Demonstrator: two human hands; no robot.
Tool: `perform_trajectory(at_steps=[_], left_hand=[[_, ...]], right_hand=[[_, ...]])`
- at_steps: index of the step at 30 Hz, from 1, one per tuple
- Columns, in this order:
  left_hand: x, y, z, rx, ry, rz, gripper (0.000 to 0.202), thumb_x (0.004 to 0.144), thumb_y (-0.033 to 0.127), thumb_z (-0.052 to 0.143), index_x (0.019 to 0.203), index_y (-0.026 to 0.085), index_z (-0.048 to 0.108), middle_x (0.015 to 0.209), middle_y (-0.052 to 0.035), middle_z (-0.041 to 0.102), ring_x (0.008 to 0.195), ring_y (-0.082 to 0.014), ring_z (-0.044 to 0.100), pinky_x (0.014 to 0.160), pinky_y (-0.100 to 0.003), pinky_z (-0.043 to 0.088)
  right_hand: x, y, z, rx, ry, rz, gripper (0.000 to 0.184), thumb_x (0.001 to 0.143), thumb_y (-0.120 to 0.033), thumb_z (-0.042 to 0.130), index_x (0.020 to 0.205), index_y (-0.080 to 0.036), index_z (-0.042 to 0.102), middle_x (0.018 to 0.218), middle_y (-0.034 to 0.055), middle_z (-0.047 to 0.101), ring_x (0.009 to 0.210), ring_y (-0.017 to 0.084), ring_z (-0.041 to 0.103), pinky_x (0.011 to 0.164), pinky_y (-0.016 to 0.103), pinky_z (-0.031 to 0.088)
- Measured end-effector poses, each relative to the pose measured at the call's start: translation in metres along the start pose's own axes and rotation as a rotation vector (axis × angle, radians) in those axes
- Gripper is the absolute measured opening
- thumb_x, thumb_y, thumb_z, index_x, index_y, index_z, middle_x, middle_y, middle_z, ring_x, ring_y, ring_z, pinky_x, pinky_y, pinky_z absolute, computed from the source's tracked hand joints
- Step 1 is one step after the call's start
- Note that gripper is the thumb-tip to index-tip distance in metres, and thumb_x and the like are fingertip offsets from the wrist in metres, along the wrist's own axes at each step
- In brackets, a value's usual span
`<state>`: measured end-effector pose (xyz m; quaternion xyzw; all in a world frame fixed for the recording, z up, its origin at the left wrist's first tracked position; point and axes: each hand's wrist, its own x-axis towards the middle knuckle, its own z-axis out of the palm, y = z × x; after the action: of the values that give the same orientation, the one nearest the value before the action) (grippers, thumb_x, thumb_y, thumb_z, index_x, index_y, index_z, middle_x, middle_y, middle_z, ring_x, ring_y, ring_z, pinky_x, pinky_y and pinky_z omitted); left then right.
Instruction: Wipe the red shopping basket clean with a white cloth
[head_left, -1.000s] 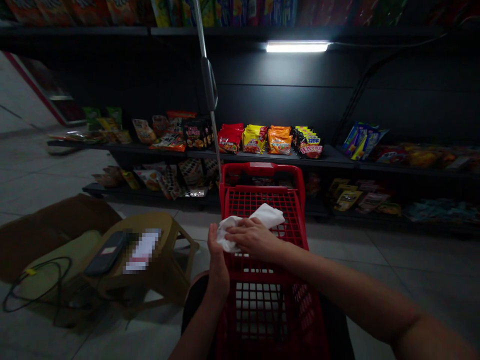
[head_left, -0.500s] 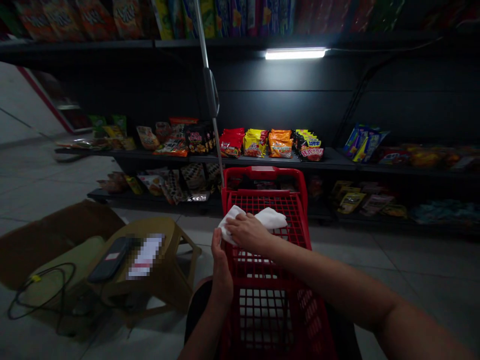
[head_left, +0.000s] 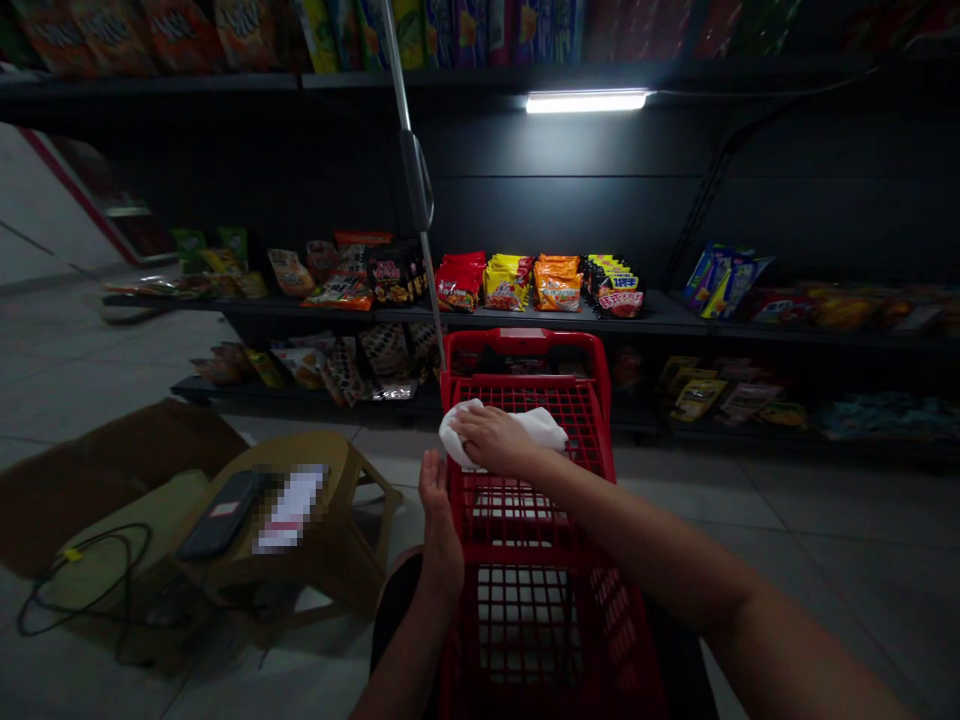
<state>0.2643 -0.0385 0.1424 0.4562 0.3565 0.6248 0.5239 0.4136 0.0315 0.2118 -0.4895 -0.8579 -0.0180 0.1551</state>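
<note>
My right hand [head_left: 491,440] lies palm down on a crumpled white cloth [head_left: 541,428], its fingers curled over the cloth's left part. The cloth rests on the top of a red plastic-mesh shopping basket [head_left: 525,345], which stands upright in front of me. My left hand [head_left: 439,525] stands upright with its fingers together, just below the cloth's left edge and beside the basket's left wall. It holds nothing. The far end of the basket's inside is dark.
A tan plastic stool [head_left: 330,470] to the left holds a dark phone [head_left: 219,515] and a blurred paper [head_left: 291,508]. A black cable [head_left: 82,590] lies on the tiled floor. Low black shelves [head_left: 525,315] hold snack packets ahead, and a metal pole [head_left: 416,180] rises beside the basket.
My left hand has dropped slightly away from the cloth's edge. The cloth is now more bunched under my right hand, which has shifted a little to the left.
</note>
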Motion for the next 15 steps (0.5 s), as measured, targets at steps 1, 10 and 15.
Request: perform_trajectory(at_steps=[1,10,15], left_hand=[[0.0,-0.001,-0.001,0.002,0.01,-0.003,0.076,0.093,0.068,0.034,0.156,0.028,0.019,0.166,-0.0093,0.019,0.15,-0.0238,0.025,0.122,-0.042,0.026],[-0.005,0.005,0.002,-0.026,0.015,0.044,0.077,0.09,0.074,0.027,0.154,0.031,0.025,0.165,-0.008,0.02,0.151,-0.0221,0.022,0.125,-0.043,0.014],[-0.005,0.008,0.003,-0.051,-0.048,0.016,0.072,0.094,0.07,0.024,0.155,0.032,0.023,0.166,-0.0071,0.019,0.152,-0.0193,0.019,0.124,-0.043,0.018]], right_hand=[[-0.013,-0.009,-0.003,0.022,-0.004,-0.029,0.04,0.096,-0.023,0.047,0.134,-0.021,0.057,0.143,0.0076,0.054,0.133,0.022,0.044,0.107,0.04,0.039],[-0.123,-0.082,-0.006,0.132,-0.025,-0.096,0.03,0.099,-0.029,0.051,0.126,-0.026,0.062,0.139,0.0036,0.06,0.128,0.021,0.052,0.104,0.038,0.039],[-0.196,-0.049,-0.01,0.123,-0.029,0.004,0.037,0.099,-0.023,0.05,0.135,-0.033,0.057,0.141,0.0007,0.059,0.132,0.022,0.05,0.106,0.044,0.04]])
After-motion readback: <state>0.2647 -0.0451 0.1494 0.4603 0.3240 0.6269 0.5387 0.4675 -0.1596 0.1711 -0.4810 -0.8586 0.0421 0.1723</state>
